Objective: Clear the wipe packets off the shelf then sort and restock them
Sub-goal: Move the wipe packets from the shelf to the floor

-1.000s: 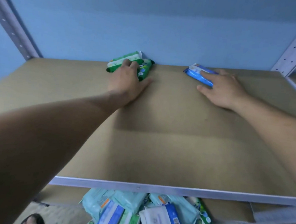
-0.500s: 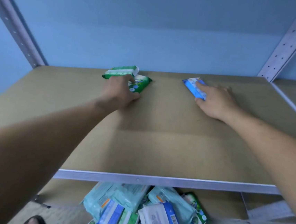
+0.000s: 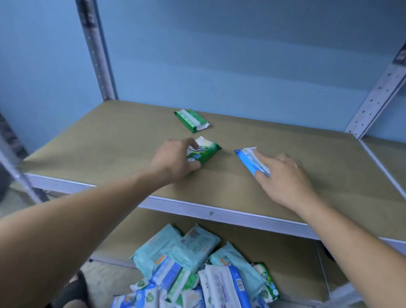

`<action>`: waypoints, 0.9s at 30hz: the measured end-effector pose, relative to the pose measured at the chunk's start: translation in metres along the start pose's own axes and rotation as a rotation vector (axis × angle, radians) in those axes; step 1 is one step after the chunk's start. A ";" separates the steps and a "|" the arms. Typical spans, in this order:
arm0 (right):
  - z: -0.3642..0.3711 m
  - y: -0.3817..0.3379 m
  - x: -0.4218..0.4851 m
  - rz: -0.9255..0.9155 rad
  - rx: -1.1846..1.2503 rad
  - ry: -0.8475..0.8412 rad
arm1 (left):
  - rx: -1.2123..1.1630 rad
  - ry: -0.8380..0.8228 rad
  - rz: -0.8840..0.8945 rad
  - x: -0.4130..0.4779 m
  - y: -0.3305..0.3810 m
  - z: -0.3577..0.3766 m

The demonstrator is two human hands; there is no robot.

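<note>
The left hand (image 3: 171, 162) closes its grip round a green packet (image 3: 204, 151), thumb on top and fingers curled beneath. The packet's long axis runs away and to the right, and its near end is hidden in the palm. The right hand (image 3: 286, 179) lays its index finger along a blue packet (image 3: 248, 159) whose axis slants from far left to near right; whether this grip pinches or only presses cannot be told. Both packets are glossy with white print too blurred to read, and they lie mid-shelf (image 3: 98, 148). A second green packet (image 3: 191, 119), white-striped, lies free behind them. A pile of packets (image 3: 197, 277) below is cut off by the frame's bottom edge.
</note>
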State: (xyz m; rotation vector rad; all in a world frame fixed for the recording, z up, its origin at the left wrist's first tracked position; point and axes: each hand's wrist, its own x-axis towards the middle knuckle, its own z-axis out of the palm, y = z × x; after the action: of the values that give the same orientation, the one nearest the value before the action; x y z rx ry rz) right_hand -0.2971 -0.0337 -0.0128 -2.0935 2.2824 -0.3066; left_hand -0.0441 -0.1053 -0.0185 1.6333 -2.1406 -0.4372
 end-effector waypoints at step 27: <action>0.179 -0.131 -0.181 -0.049 -0.028 -0.380 | -0.299 0.101 -0.350 -0.281 -0.136 0.127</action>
State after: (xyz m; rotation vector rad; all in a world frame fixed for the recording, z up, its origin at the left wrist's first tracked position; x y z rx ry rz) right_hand -0.1239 0.1131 -0.1864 -2.0128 2.0267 0.1163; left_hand 0.0702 0.1296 -0.2311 1.8081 -1.6258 -0.7242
